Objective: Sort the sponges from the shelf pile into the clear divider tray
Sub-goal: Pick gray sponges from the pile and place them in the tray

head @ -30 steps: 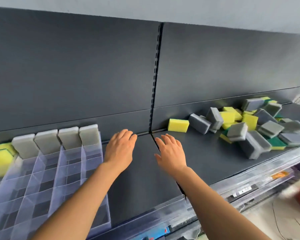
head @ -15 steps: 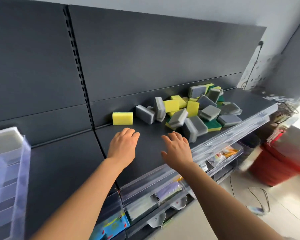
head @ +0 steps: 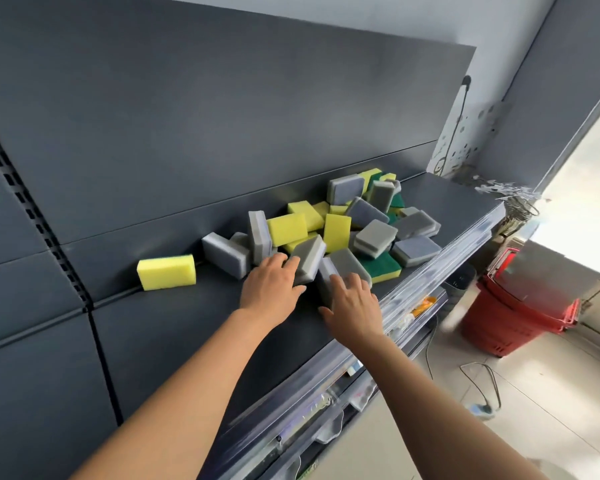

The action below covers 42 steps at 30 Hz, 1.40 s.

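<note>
Two hands: both of yours reach over the dark grey metal shelf to the near edge of the sponge pile, forearms bare.
Left hand: palm down, fingers straight and close together, their tips touching the lower edge of a tilted grey rectangular foam sponge. The thumb sticks out to the right. Nothing is gripped.
Right hand: palm down, just beside your left. Its fingers are slightly spread and lie on a second grey foam sponge at the front of the pile. You cannot tell whether the fingertips curl over its far side.
Sponge pile: a loose heap of grey, yellow and green-backed foam blocks on the right half of the shelf, some flat, some on edge, some leaning on each other.
Green-and-yellow sponge: flat, green face up, just right of your right hand.
Lone yellow sponge: a yellow foam block standing on its long edge against the back panel, left of the pile and apart from it.
Shelf front: a clear plastic strip runs along the edge below your wrists.
Floor, right: stacked red plastic baskets stand near the shelf end.
</note>
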Motion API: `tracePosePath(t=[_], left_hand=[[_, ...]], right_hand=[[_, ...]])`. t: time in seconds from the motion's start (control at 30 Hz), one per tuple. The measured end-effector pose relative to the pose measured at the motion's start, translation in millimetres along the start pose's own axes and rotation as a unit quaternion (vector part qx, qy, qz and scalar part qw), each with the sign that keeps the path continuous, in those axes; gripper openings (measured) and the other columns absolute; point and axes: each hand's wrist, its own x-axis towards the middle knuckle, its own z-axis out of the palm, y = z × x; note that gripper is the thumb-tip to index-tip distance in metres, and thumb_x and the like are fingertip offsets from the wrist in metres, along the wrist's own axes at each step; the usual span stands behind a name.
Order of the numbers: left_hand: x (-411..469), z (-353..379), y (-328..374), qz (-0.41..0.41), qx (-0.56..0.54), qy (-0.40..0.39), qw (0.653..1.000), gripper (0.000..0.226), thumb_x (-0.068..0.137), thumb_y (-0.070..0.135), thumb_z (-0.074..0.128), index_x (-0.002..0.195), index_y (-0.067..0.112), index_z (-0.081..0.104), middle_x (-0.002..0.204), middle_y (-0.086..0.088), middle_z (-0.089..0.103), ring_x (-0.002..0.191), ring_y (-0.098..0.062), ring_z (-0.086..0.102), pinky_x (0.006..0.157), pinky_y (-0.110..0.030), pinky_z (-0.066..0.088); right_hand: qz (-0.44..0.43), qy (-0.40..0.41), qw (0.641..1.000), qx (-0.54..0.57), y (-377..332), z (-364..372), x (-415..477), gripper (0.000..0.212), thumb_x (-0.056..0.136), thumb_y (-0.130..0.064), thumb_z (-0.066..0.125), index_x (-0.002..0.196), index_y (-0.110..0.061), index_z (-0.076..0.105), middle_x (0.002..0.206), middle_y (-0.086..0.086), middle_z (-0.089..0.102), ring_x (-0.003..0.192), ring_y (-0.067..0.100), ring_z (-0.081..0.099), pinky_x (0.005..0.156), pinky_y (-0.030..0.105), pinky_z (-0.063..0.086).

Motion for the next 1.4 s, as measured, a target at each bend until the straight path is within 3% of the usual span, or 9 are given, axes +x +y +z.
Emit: tracePosePath(t=[0.17, 0.33, 0.53, 0.63, 0.77, 0.9, 1.03, 1.17, 1.4], left_hand=[[38, 19, 8, -0.075, -0.063, -0.084, 0.992, 0.076, 0.084, 0.063, 0.046, 0.141, 0.018, 0.025, 0.137, -0.009, 0.038, 0.119, -0.029, 0.045, 0.087, -0.040, 0.044], [51, 27, 6, -0.144, -0.227, -0.078, 0.960, 0.061, 0.087, 0.046, 0.053, 0.141, 0.027, 0.031, 0.135, -0.003, 0.034, 0.114, -0.024, 0.047, 0.089, -0.033, 0.041], [42, 19, 5, -0.260, -0.469, 0.004, 0.844, 0.054, 0.076, 0.021, 0.071, 0.122, 0.039, 0.049, 0.119, 0.005, 0.039, 0.106, -0.015, 0.044, 0.086, -0.030, 0.043], [27, 11, 12, -0.308, -0.525, 0.058, 0.791, 0.054, 0.072, 0.015, 0.075, 0.116, 0.032, 0.048, 0.110, 0.005, 0.047, 0.095, -0.016, 0.054, 0.081, -0.040, 0.054], [1, 3, 22, -0.329, -0.581, 0.111, 0.736, 0.045, 0.073, 0.005, 0.073, 0.106, 0.030, 0.057, 0.110, -0.001, 0.051, 0.093, -0.021, 0.058, 0.064, -0.033, 0.055], [-37, -2, 30, -0.349, -0.621, 0.171, 0.680, 0.044, 0.076, -0.006, 0.066, 0.104, 0.028, 0.063, 0.112, -0.007, 0.054, 0.088, -0.018, 0.057, 0.066, -0.029, 0.050], [-76, -10, 35, -0.362, -0.623, 0.220, 0.658, 0.041, 0.077, -0.008, 0.064, 0.105, 0.023, 0.063, 0.108, -0.006, 0.055, 0.087, -0.017, 0.054, 0.070, -0.028, 0.047], [-110, -21, 31, -0.387, -0.603, 0.277, 0.640, 0.012, 0.088, 0.012, 0.059, 0.093, 0.022, 0.063, 0.101, -0.003, 0.055, 0.086, -0.016, 0.050, 0.064, -0.025, 0.040], [-179, -43, 6, -0.429, -0.513, 0.353, 0.654, 0.028, 0.090, 0.005, 0.052, 0.109, 0.025, 0.056, 0.110, -0.001, 0.055, 0.094, -0.016, 0.053, 0.069, -0.029, 0.046]], right_hand=[[0.014, 0.003, 0.998, 0.055, 10, 12, 22, 0.059, 0.083, -0.030, 0.063, 0.134, -0.018, 0.036, 0.121, 0.007, 0.048, 0.113, 0.027, 0.044, 0.087, 0.034, 0.043], [0.054, 0.040, 0.988, 0.139, 17, 13, 37, 0.060, 0.079, -0.020, 0.060, 0.134, -0.017, 0.037, 0.123, 0.003, 0.051, 0.114, 0.026, 0.048, 0.084, 0.034, 0.044], [0.085, 0.103, 0.936, 0.327, 26, 0, 44, 0.048, 0.076, -0.017, 0.066, 0.117, -0.018, 0.043, 0.110, -0.003, 0.054, 0.095, 0.020, 0.054, 0.069, 0.025, 0.032], [0.076, 0.109, 0.905, 0.405, 28, -9, 44, 0.045, 0.076, -0.017, 0.068, 0.116, -0.018, 0.047, 0.101, -0.008, 0.053, 0.094, 0.016, 0.054, 0.073, 0.024, 0.035], [0.029, 0.125, 0.872, 0.472, 33, -17, 40, 0.045, 0.080, -0.017, 0.068, 0.123, -0.016, 0.054, 0.112, -0.004, 0.060, 0.104, 0.014, 0.055, 0.089, 0.030, 0.045], [-0.003, 0.126, 0.851, 0.511, 31, -20, 28, 0.044, 0.083, -0.020, 0.068, 0.124, -0.019, 0.054, 0.114, -0.003, 0.060, 0.106, 0.015, 0.055, 0.091, 0.033, 0.046], [-0.047, 0.111, 0.836, 0.536, 17, -23, 13, 0.036, 0.083, -0.018, 0.068, 0.117, -0.018, 0.056, 0.104, -0.010, 0.059, 0.097, 0.008, 0.054, 0.083, 0.020, 0.043], [-0.098, 0.089, 0.833, 0.537, -6, -22, 0, 0.032, 0.083, -0.021, 0.069, 0.114, -0.020, 0.059, 0.104, -0.004, 0.060, 0.084, 0.009, 0.052, 0.077, 0.024, 0.043], [-0.181, 0.041, 0.830, 0.526, -67, -25, -31, 0.031, 0.083, -0.024, 0.069, 0.113, -0.025, 0.061, 0.105, -0.005, 0.058, 0.089, 0.008, 0.052, 0.077, 0.024, 0.044]])
